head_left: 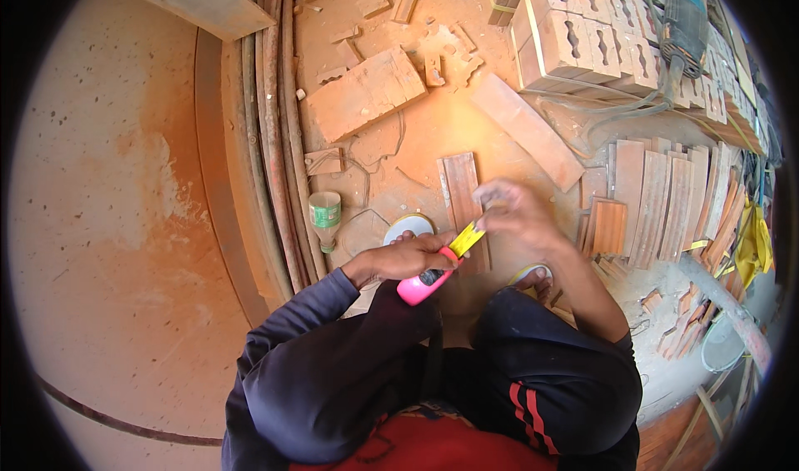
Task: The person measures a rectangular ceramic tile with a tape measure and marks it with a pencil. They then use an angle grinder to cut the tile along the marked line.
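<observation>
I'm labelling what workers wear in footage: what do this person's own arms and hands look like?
Both the left hand and the right hand are ungloved. A plain, dark navy sleeve covers the left arm to near the wrist. The right forearm is bare to about the elbow.

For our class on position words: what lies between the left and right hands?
The head view shows a yellow tape-measure blade between the left hand and the right hand.

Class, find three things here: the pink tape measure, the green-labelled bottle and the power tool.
Pink tape measure (413, 290), head view: lower end of its case.
Green-labelled bottle (325, 215), head view: its label.
Power tool (686, 23), head view: middle of its body.
</observation>
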`<act>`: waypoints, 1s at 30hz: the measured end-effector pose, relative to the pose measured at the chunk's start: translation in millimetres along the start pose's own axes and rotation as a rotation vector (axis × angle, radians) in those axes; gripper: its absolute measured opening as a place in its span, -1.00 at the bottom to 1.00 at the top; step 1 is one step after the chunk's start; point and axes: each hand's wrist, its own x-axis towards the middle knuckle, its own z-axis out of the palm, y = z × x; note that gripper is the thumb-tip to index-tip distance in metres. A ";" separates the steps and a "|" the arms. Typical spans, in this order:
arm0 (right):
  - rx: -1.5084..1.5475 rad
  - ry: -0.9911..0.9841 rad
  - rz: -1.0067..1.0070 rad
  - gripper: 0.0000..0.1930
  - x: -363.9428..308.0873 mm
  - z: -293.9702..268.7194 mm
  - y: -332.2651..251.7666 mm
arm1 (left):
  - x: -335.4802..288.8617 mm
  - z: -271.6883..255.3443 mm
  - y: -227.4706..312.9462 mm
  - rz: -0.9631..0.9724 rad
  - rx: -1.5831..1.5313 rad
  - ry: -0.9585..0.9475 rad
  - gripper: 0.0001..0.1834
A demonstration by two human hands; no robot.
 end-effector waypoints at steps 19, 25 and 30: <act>-1.494 0.035 -0.402 -0.19 88.2 25.3 15.0 | -65.8 29.8 -63.3 0.079 -0.699 0.590 -0.65; -1.353 0.112 -0.211 -0.32 72.6 13.2 -10.3 | -70.9 40.0 -78.2 0.124 -0.700 0.669 -0.75; -1.211 0.103 -0.214 -0.48 21.1 -46.6 -6.4 | -59.8 34.4 -73.8 0.108 -0.618 0.636 -0.76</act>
